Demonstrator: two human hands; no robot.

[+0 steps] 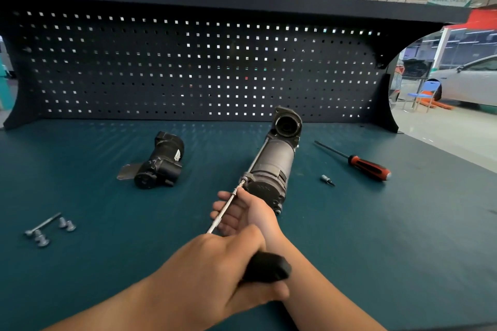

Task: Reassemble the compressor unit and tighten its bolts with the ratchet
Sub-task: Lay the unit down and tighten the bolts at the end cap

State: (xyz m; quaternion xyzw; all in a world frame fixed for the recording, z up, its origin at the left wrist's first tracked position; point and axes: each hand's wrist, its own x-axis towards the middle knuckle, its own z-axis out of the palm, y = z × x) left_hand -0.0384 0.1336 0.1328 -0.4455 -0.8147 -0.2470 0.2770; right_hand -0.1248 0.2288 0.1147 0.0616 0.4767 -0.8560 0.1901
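Note:
The grey cylindrical compressor body (273,165) lies at the middle of the teal bench, its open flanged end pointing toward the pegboard. A ratchet with a long silver extension (227,207) reaches the bolt at the body's near left corner. My right hand (243,213) holds that extension just short of the compressor's end cap. Closer to me, my left hand (223,263) grips the ratchet's black handle (267,267). My forearms cross. A separate black compressor part (161,164) lies to the left, apart from the body.
One long bolt and several short bolts (51,228) lie at the near left. An orange and black screwdriver (368,166) and a small socket bit (327,179) lie right of the compressor. A dark pegboard (188,67) closes the back of the bench.

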